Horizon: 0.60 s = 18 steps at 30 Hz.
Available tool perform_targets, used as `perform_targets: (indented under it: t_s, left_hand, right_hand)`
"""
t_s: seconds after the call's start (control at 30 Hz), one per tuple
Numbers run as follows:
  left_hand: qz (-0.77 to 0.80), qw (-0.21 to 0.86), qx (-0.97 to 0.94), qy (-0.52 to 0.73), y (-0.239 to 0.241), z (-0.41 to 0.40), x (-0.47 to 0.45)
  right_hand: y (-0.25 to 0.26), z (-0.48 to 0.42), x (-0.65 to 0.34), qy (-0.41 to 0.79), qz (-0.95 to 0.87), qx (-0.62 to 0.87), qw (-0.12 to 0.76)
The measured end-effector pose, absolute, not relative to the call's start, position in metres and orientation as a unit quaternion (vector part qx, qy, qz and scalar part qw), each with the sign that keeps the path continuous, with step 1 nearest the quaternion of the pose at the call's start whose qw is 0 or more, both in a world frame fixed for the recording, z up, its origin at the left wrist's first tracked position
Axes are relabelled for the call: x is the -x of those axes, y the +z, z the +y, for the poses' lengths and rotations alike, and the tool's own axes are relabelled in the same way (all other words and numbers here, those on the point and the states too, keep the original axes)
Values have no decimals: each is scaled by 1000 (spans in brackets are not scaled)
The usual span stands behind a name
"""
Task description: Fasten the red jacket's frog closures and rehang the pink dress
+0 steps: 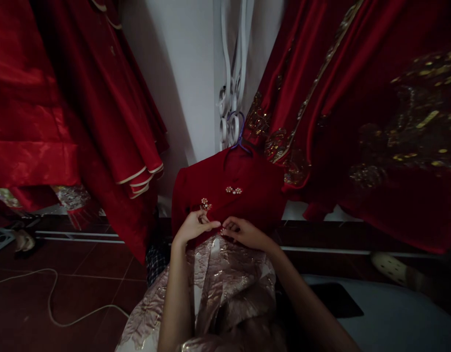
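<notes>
A red jacket [255, 190] hangs on a blue-purple hanger [240, 139] in front of me. Pearl-like ornaments decorate it: a paired clasp [233, 190] at the upper front and a flower-shaped piece [205, 204] at the left. Both of my hands meet low on its front. My left hand [196, 226] is closed on the red cloth, thumb pointing right. Opposite it, the fingers of my right hand [245, 232] are bent in a pinch at the same spot; any small fastener between them is hard to make out. Just below lies shiny pinkish patterned fabric [236, 274].
Red garments [111, 107] hang at the left, and a sequinned red garment [357, 107] at the right. A white scrolled metal stand [233, 88] rises behind the hanger. A pale cable [53, 303] crosses the tiled floor. At lower right are a dark flat object [337, 299] and a clog [390, 268].
</notes>
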<state>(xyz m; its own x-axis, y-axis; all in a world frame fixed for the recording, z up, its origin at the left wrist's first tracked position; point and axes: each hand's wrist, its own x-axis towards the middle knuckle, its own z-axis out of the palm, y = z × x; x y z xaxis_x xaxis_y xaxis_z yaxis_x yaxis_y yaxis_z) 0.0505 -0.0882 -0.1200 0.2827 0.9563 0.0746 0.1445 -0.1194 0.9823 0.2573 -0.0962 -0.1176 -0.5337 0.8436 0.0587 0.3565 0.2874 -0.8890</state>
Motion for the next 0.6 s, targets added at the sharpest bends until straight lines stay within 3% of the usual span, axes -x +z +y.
perform_targets:
  t_s: [0.17,0.6]
  left_hand:
    - [415,591,-425,546,-123,-79,-54]
    - [352,669,-353,552,-133,-74,-52]
  right_hand:
    - [-90,-106,-282,495,-767,367,178]
    - [-83,-104,-286,477,-790,364,123]
